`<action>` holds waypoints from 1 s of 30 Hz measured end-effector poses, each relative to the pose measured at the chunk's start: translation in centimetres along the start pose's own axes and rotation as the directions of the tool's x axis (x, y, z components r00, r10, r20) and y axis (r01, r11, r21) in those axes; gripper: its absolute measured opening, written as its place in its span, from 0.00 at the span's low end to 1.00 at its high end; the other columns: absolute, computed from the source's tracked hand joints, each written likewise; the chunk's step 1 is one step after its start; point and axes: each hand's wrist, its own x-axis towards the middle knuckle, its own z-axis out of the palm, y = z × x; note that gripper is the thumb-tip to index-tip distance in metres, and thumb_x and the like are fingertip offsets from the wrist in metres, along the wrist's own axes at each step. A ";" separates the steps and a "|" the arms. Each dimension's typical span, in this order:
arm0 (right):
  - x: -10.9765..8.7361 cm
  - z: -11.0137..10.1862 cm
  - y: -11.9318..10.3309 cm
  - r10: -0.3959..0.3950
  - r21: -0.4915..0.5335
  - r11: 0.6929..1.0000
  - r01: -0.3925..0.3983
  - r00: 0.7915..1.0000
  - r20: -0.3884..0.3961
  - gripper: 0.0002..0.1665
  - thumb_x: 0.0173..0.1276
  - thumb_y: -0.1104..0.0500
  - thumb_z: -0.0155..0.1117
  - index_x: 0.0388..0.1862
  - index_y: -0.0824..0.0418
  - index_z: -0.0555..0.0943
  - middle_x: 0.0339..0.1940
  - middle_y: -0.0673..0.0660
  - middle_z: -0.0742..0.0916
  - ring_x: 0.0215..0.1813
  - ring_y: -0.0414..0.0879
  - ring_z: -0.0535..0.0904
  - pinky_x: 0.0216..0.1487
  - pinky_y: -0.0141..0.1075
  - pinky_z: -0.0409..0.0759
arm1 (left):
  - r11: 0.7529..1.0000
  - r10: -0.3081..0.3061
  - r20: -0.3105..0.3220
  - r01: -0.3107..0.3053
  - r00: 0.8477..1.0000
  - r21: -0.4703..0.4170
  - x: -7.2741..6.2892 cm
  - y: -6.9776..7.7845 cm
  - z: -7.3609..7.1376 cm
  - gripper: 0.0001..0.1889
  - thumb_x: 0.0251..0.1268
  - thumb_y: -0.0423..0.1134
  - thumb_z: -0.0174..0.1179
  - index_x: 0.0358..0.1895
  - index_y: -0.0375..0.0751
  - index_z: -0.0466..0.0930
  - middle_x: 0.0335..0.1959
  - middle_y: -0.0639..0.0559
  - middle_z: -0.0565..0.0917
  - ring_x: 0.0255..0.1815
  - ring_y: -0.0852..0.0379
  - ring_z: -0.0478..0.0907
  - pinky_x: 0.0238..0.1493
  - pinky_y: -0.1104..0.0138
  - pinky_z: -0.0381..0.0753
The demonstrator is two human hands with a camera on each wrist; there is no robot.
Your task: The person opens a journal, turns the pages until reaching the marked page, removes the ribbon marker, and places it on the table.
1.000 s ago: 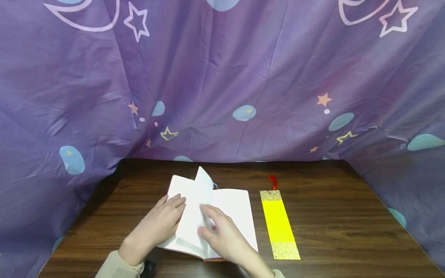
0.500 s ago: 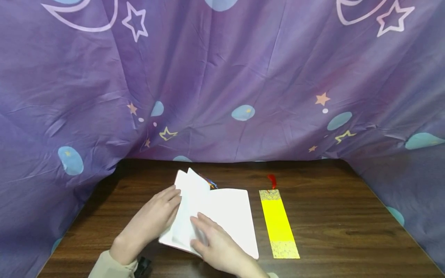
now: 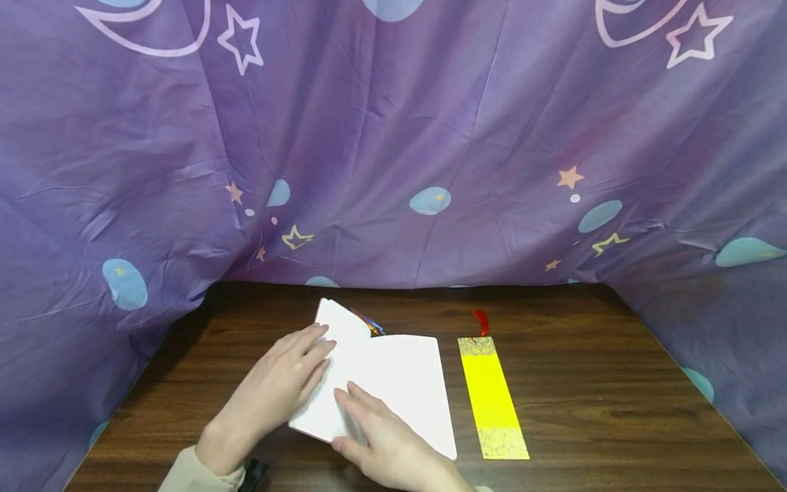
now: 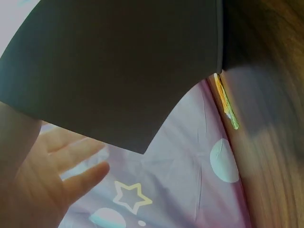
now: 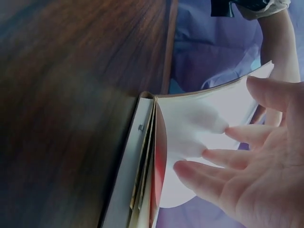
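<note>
A notebook lies on the table with blank white pages spread, its left half tilted up off the tabletop. My left hand is at the outer left edge of that raised half, fingers extended over the page; the left wrist view shows the dark underside of the cover in front of the hand. Low over the left page near the fold is my right hand. In the right wrist view its straight, spread fingers reach toward the white page, fingertips right at it.
To the right of the notebook lies a yellow bookmark with a red tassel. A multicoloured tassel pokes out behind the notebook's top edge. A purple curtain surrounds the brown wooden table.
The loose lifted page has gone over to the left onto the raised half. My left hand has shifted slightly right, and my right hand has moved a little lower and left.
</note>
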 end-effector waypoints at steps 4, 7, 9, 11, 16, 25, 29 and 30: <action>0.0 -0.2 0.2 -0.016 -0.029 0.999 0.017 1.000 0.025 0.37 0.72 0.42 0.57 0.76 0.54 0.63 0.76 0.60 0.65 0.73 0.53 0.64 0.69 0.50 0.66 | 0.999 0.033 0.055 -0.033 0.998 -0.012 0.0 0.3 -0.2 0.15 0.68 0.41 0.58 0.52 0.37 0.83 0.57 0.40 0.80 0.63 0.44 0.74 0.67 0.51 0.68; -0.1 -0.3 0.1 -0.028 -0.054 0.998 0.030 0.999 0.037 0.38 0.72 0.42 0.56 0.76 0.53 0.62 0.76 0.61 0.64 0.73 0.53 0.64 0.69 0.50 0.67 | 0.999 0.037 0.111 -0.034 0.993 -0.025 -0.1 0.5 -0.3 0.15 0.69 0.42 0.58 0.52 0.38 0.83 0.55 0.42 0.82 0.62 0.45 0.74 0.68 0.51 0.66; -0.1 -0.4 0.1 -0.031 -0.062 0.997 0.034 0.998 0.049 0.37 0.73 0.42 0.56 0.76 0.52 0.62 0.76 0.60 0.64 0.73 0.53 0.63 0.69 0.50 0.67 | 0.999 0.027 0.152 -0.023 0.988 -0.024 -0.2 0.7 -0.5 0.14 0.67 0.41 0.60 0.51 0.38 0.84 0.54 0.43 0.83 0.62 0.45 0.75 0.68 0.50 0.66; -0.2 -0.5 0.1 -0.030 -0.074 0.997 0.036 0.997 0.070 0.37 0.72 0.42 0.57 0.76 0.50 0.63 0.76 0.59 0.65 0.73 0.52 0.63 0.69 0.49 0.67 | 1.000 0.010 0.189 -0.007 0.982 -0.017 -0.3 0.8 -0.6 0.13 0.65 0.38 0.61 0.50 0.38 0.84 0.53 0.43 0.83 0.61 0.44 0.75 0.67 0.48 0.67; -0.6 -1.0 0.2 -0.067 -0.124 0.989 0.084 0.988 0.137 0.35 0.72 0.39 0.55 0.75 0.47 0.65 0.76 0.55 0.64 0.73 0.48 0.63 0.67 0.47 0.70 | 0.999 -0.035 0.232 0.035 0.972 0.006 -0.9 0.9 -0.6 0.12 0.61 0.33 0.62 0.48 0.38 0.84 0.51 0.42 0.83 0.60 0.42 0.76 0.64 0.46 0.69; -1.9 -3.2 0.6 -0.061 -0.153 0.984 0.087 0.984 0.164 0.35 0.72 0.37 0.54 0.74 0.45 0.65 0.75 0.51 0.67 0.72 0.46 0.64 0.65 0.47 0.72 | 0.999 -0.052 0.252 0.048 0.966 0.020 -1.1 0.9 0.0 0.14 0.59 0.34 0.65 0.48 0.38 0.83 0.51 0.42 0.83 0.58 0.41 0.77 0.62 0.44 0.71; -2.6 -4.2 1.7 -0.011 -0.145 0.989 0.031 0.990 0.137 0.33 0.71 0.41 0.58 0.72 0.46 0.68 0.74 0.52 0.68 0.71 0.48 0.66 0.64 0.49 0.73 | 0.999 -0.040 0.248 0.036 0.968 0.021 -1.0 0.8 0.1 0.14 0.57 0.34 0.67 0.47 0.38 0.83 0.49 0.42 0.83 0.56 0.41 0.78 0.60 0.46 0.74; -2.8 -4.4 2.0 -0.006 -0.148 0.989 0.025 0.992 0.130 0.33 0.70 0.42 0.60 0.72 0.47 0.69 0.74 0.53 0.69 0.71 0.49 0.67 0.64 0.49 0.73 | 0.999 -0.035 0.248 0.031 0.968 0.018 -1.0 0.8 0.1 0.14 0.56 0.34 0.67 0.47 0.37 0.83 0.49 0.42 0.83 0.56 0.41 0.78 0.59 0.47 0.74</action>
